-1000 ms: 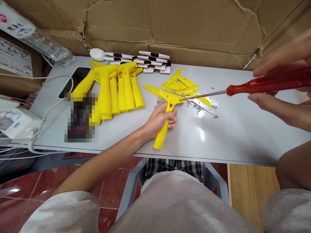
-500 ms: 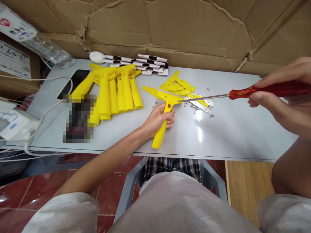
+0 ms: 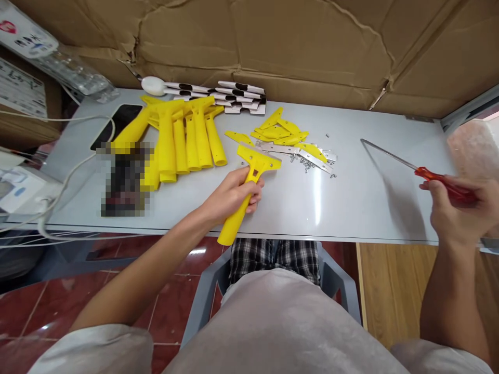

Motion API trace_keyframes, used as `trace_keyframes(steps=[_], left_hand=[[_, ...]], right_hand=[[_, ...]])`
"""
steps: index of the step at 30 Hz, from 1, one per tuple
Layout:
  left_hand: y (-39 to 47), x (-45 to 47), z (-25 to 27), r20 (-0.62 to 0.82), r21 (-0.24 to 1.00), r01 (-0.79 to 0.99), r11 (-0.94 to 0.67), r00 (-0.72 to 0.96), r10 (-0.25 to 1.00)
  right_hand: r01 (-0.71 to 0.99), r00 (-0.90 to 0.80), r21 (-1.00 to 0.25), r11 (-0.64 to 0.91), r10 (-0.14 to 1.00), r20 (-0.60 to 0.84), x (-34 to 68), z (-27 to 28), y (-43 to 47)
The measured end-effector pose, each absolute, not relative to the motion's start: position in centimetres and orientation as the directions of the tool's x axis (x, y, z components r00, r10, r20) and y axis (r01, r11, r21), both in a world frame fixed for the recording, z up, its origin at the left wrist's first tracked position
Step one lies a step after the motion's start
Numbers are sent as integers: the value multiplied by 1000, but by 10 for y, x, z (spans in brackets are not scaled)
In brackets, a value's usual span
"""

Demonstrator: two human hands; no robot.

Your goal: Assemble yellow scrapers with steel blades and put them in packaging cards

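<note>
My left hand [image 3: 236, 195] is closed round the handle of a yellow scraper [image 3: 255, 161], whose wide head points away from me. Small screws show in that head. On the right, my right hand [image 3: 462, 208] grips the red handle of a screwdriver [image 3: 429, 174]; its metal shaft points up and left, apart from the scraper. Beyond the scraper lie several yellow cover plates [image 3: 278, 130], thin metal blades [image 3: 315, 163] and a scatter of small screws [image 3: 307, 166]. Several more yellow scraper handles [image 3: 167, 140] lie in a pile at the left.
Behind the pile are stacked black-and-white boxes [image 3: 241, 96] and a white spoon-like object [image 3: 153, 85]. A phone [image 3: 122, 122], white cables [image 3: 54, 208] and a plastic bottle [image 3: 74, 72] are at the left. Cardboard [image 3: 280, 52] stands along the table's [image 3: 351, 208] back edge.
The screwdriver has come away from the scraper's head, and my right hand has moved it down to the right. My left hand has shifted the scraper slightly left and toward me.
</note>
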State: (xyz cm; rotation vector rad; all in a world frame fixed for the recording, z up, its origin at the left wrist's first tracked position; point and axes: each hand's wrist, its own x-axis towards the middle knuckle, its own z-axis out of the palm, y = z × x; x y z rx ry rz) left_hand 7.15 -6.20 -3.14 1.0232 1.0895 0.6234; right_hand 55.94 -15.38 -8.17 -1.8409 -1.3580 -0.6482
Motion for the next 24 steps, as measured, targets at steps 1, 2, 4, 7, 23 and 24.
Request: trace_keyframes(steps=[1,2,4,7,23,24], left_hand=[[-64,69,-30,-399,916,122,382,362,842],[-66,67,-29,-365,929,197,312,360,859],[-68,65,-28,-234,930,353,101,357,904],[-70,67,-29,-49,810,555,-189,387,921],[-53,102,-22,-181,171,908,-383,411,894],[-50,103,-22,-180,174,904,-390,419,890]], right_hand=[[962,266,-256,-97,555,788,561,-84,-152],[969,220,-244,-34,562,797,560,-85,-151],[973,147,-228,47,637,757,555,-84,-150],[970,111,-235,59,755,646,541,-83,-150],[978,-7,-191,79,938,348,515,-94,-121],[979,-13,-186,80,942,336,512,-92,-119]])
